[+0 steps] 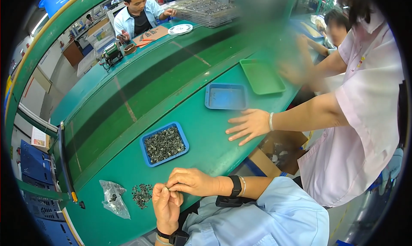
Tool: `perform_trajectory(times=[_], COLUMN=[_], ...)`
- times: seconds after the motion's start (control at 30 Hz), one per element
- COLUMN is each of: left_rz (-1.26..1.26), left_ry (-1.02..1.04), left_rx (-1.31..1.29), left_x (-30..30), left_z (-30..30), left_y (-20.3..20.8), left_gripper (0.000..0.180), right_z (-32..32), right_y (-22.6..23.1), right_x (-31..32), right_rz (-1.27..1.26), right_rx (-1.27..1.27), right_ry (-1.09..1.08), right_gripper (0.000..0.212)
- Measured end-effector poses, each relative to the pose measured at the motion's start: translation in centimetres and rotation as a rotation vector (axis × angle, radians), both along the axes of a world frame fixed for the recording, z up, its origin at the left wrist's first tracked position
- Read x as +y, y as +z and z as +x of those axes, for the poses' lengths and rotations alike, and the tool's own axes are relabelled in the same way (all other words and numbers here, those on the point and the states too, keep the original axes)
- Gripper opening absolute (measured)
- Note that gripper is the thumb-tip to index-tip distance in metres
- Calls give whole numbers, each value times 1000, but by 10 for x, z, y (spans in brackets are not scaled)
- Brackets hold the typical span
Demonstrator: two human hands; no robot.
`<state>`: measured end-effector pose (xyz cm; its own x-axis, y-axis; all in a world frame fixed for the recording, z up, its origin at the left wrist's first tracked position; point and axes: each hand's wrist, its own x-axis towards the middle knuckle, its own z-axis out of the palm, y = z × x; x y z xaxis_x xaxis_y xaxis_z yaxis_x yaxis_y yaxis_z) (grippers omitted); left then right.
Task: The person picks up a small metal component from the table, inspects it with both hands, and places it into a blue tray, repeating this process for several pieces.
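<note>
Left hand (168, 208) raised, right hand (194, 182) angled leftward, fingers (177, 187) of both pinched together, apparently on a tiny part (168, 189)

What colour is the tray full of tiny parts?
The tray is blue, and it shows best in the head view.

Small dark parts (142, 196) lie loosely clustered on green tabletop (204, 138).
</note>
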<state>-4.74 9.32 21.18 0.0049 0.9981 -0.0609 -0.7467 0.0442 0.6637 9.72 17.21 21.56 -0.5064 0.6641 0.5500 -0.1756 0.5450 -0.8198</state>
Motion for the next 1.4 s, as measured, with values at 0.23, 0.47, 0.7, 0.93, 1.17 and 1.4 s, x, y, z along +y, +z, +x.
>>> perform_trajectory(times=[0.23, 0.47, 0.7, 0.93, 1.17, 1.4], left_rz=[-87, -74, -55, -56, -86, -131], left_ry=[44, -38, -40, -32, -28, -67], left_rx=[269, -48, -94, -55, 4, 142], left_x=[5, -1, -4, -6, -5, -2], left_z=[-2, -4, -8, -12, -17, -23], left_y=[25, 27, 21, 21, 22, 24], left_gripper=[14, 14, 13, 18, 14, 13], right_z=[4, -6, -14, -16, -16, -12], right_y=[14, 9, 7, 7, 5, 2], right_x=[11, -4, -9, -7, -4, 0], right_rz=[279, -191, -209, -114, -67, -41], right_rx=[-85, 47, 77, 22, 13, -29], right_ry=[-83, 40, 39, 50, 40, 43], right_gripper=[12, 11, 11, 11, 9, 9])
